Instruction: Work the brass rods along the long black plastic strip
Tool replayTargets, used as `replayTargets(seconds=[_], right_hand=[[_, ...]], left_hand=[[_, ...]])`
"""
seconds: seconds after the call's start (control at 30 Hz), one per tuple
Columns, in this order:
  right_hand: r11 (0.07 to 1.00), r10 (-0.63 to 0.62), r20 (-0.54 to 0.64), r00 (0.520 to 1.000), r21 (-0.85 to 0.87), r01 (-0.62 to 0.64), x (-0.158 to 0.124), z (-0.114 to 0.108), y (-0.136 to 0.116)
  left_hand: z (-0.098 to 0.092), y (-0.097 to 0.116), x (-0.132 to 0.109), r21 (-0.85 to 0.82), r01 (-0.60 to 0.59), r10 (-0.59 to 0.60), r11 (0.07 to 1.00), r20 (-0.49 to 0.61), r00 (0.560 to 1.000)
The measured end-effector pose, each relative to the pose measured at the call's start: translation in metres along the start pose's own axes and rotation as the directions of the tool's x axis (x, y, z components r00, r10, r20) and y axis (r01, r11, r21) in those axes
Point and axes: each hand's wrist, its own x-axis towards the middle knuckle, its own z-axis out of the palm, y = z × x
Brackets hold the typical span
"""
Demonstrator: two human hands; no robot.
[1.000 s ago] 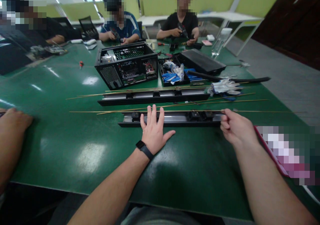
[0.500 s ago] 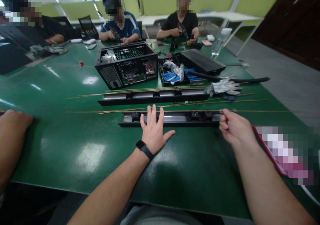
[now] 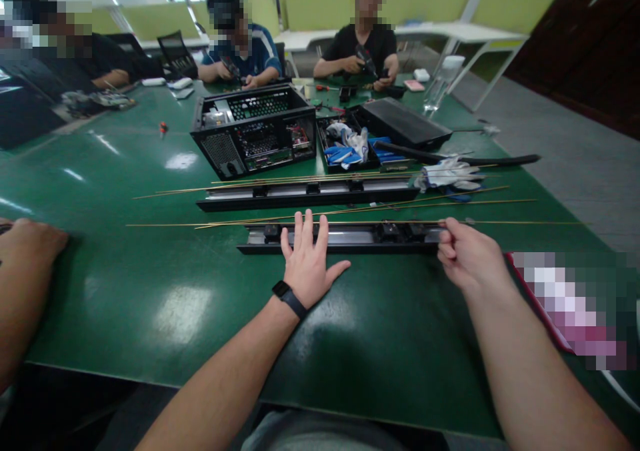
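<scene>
the right hand (image 3: 466, 256) is clenching its grip on a long thin brass-coloured metal rod (image 3: 210, 224), pinching it just at the right end of a long black metal rail with a silver channel (image 3: 350, 238); the rod is running along the far edge of this rail and reaching well past it on both sides; the left hand (image 3: 311, 264) is lying flat with its grip released, fingers spread and fingertips (image 3: 306, 219) resting on the middle of the same rail, palm down on the glossy green counter (image 3: 150, 297); a black wristband (image 3: 289, 298) is sitting on the left wrist; the rail is lying lengthwise across the counter, just in front of the person; just beyond it more thin rods and a second long black rail (image 3: 310, 195) are lying parallel; a pair of white work gloves (image 3: 449, 173) is lying near that rail's right end; farther back an open black computer case (image 3: 253, 131) is standing beside a black tray of blue and white gloves (image 3: 347, 148); another person's hand (image 3: 31, 241) is resting on the counter's left edge.
</scene>
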Motion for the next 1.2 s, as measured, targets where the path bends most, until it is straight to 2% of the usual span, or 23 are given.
replayTargets(seconds=[0.17,0.37,0.67,0.97,1.2], right_hand=[[1.000,0.016,0.054,0.998,-0.009,-0.016,-0.0032,0.0022,0.0024],[1.000,0.003,-0.024,1.000,0.012,-0.003,0.0027,-0.0018,0.0000],[1.000,0.023,0.025,0.999,0.003,-0.023,-0.0064,0.0059,0.0019],[0.999,0.043,-0.044,0.998,0.019,-0.042,-0.0036,0.0036,-0.0016],[1.000,0.021,0.010,1.000,-0.009,-0.021,-0.0041,0.0022,0.0017]], left_hand=[[0.0015,-0.0010,-0.0003,-0.007,-0.002,0.002,1.000,-0.005,1.000],[-0.0002,-0.0007,0.0000,-0.011,0.001,-0.001,1.000,0.003,1.000],[-0.0008,-0.0005,-0.0001,-0.003,0.005,-0.005,1.000,0.010,1.000],[-0.0011,0.0005,0.0002,0.003,0.006,-0.006,1.000,0.010,1.000],[-0.0015,0.0012,-0.0003,0.000,0.020,-0.020,1.000,0.020,1.000]])
